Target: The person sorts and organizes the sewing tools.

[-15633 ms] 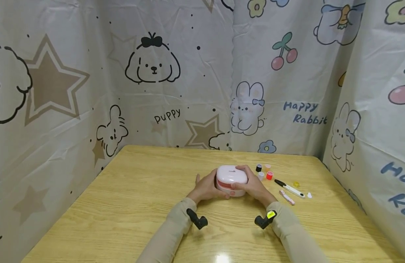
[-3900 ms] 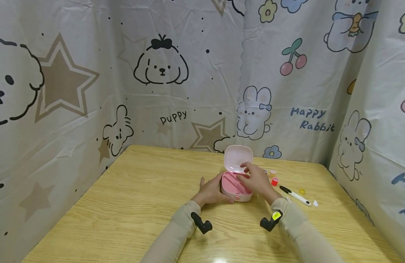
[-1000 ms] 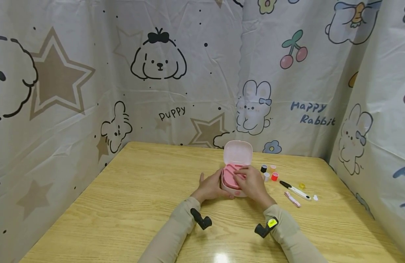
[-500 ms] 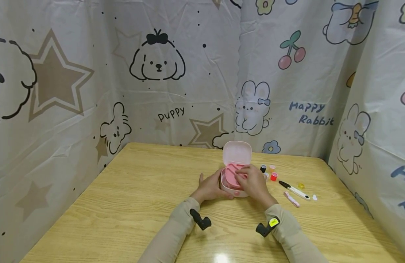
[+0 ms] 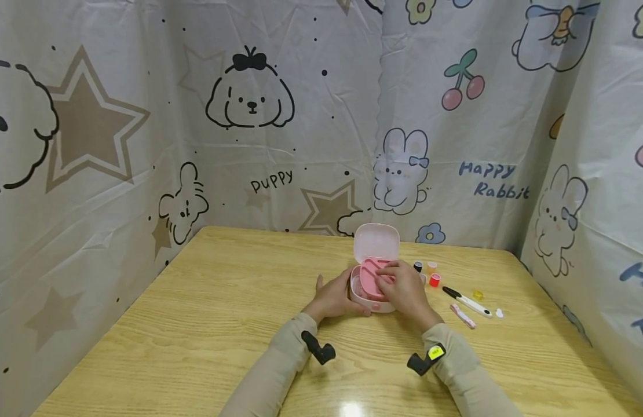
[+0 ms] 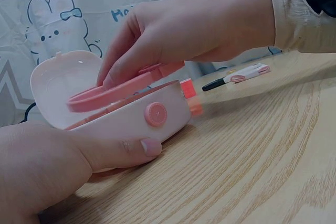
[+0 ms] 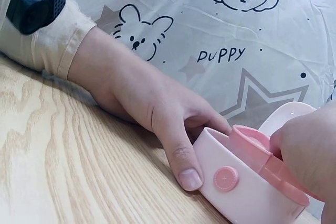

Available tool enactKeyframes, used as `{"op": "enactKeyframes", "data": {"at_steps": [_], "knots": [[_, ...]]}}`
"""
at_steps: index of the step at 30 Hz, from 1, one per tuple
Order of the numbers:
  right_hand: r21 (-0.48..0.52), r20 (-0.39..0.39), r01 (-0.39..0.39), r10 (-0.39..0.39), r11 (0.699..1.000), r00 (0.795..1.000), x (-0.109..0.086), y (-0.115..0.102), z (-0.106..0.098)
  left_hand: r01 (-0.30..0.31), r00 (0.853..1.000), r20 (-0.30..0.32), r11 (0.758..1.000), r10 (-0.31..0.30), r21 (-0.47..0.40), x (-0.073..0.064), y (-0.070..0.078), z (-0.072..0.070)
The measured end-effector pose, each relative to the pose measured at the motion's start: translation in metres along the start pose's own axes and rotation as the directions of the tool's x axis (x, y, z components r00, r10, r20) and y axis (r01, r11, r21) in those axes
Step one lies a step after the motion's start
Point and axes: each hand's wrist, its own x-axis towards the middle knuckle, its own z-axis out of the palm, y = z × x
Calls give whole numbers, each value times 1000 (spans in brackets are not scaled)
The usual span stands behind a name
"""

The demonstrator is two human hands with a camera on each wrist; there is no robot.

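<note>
A pale pink sewing box (image 6: 123,135) with a button-shaped pink catch (image 6: 156,114) stands on the table, its lid (image 5: 376,242) swung up at the back. My left hand (image 5: 333,298) grips the box's left side, thumb across the front wall. With its fingertips my right hand (image 5: 408,294) pinches a darker pink compartment tray (image 5: 369,279). The tray (image 6: 105,95) is tilted, with its edge above the box rim in the left wrist view. Inside the box, most of the bottom is hidden by the tray and right hand.
Right of the box stand small thread spools, black (image 5: 417,266), peach (image 5: 431,267) and red (image 5: 434,280), with a pale one partly hidden. Farther right lie a black-and-white pen-like tool (image 5: 467,302), a pink-and-white strip (image 5: 463,316), a yellow piece (image 5: 478,295) and a white piece (image 5: 499,313).
The box was closed between both hands at first, then open with the tray seated. Since then my right hand has raised the tray and shifted it slightly right; my left hand keeps its hold.
</note>
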Motion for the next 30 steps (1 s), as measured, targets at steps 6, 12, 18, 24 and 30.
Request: {"op": "enactKeyframes", "data": {"at_steps": [6, 12, 18, 24, 30], "knots": [[-23, 0, 3, -3, 1000, 1000, -1, -2, -1, -1, 1000, 1, 1000, 1, -3, 1, 0, 0], [-30, -12, 9, -9, 1000, 1000, -1, -1, -2, 3, 1000, 5, 1000, -3, 2, 3, -1, 1], [-30, 4, -15, 15, 999, 1000, -1, 2, -4, 3, 1000, 9, 1000, -3, -13, 3, -4, 2], [-25, 20, -13, 13, 1000, 1000, -1, 2, -6, 9, 1000, 6, 1000, -9, -25, 2, -4, 2], [-38, 20, -14, 15, 999, 1000, -2, 3, -9, 6, 1000, 3, 1000, -6, 4, 3, -4, 3]]}}
